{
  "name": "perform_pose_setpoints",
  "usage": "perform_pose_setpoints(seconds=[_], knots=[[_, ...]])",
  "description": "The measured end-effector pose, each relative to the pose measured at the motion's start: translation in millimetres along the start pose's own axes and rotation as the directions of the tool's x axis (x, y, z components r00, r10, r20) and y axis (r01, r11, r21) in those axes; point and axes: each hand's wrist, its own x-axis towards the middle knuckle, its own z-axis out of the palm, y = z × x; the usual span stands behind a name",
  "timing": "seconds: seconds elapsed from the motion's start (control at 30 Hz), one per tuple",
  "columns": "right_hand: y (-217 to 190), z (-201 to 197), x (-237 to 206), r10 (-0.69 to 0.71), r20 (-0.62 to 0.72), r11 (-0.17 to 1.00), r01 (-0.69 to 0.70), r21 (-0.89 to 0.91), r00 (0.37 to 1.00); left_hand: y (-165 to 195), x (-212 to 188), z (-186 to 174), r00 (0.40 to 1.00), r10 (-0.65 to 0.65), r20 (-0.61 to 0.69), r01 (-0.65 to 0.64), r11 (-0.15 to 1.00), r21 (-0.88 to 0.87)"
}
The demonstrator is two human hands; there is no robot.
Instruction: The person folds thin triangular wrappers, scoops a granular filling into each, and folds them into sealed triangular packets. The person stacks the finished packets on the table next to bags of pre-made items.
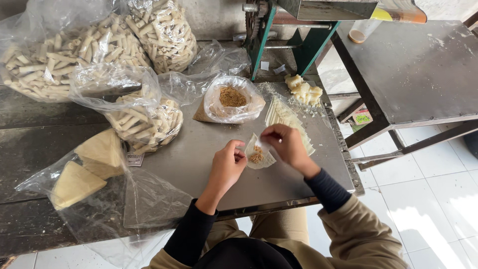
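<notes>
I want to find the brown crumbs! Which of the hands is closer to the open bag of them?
Left. The left hand sits below the bag of brown crumbs, slightly closer. The right hand is below and off to its right, pinching a small wrapper.

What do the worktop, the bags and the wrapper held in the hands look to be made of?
Worktop: grey sheet metal, dull and scuffed, with a folded front edge. Bags: thin clear plastic film, glossy and crinkled, the contents showing through. Wrapper, held between left hand and right hand: pale, thin, limp sheet, probably dough, carrying brown crumbly filling.
</notes>
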Motion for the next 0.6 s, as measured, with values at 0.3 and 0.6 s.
perform_pose_setpoints(seconds=[0.3, 0.6], knots=[[-32, -2, 18, -0.556, -0.174, 0.771, 0.426, -0.474, 0.813, 0, 2, 3, 1.0, 0.003, 0.03, -0.002, 1.0, -0.026], [-63, 9, 74, -0.347, -0.354, 0.928, 0.261, -0.267, 0.869, 0, 1, 11, 0.993, 0.117, -0.002, -0.117, 0.986, -0.121]])
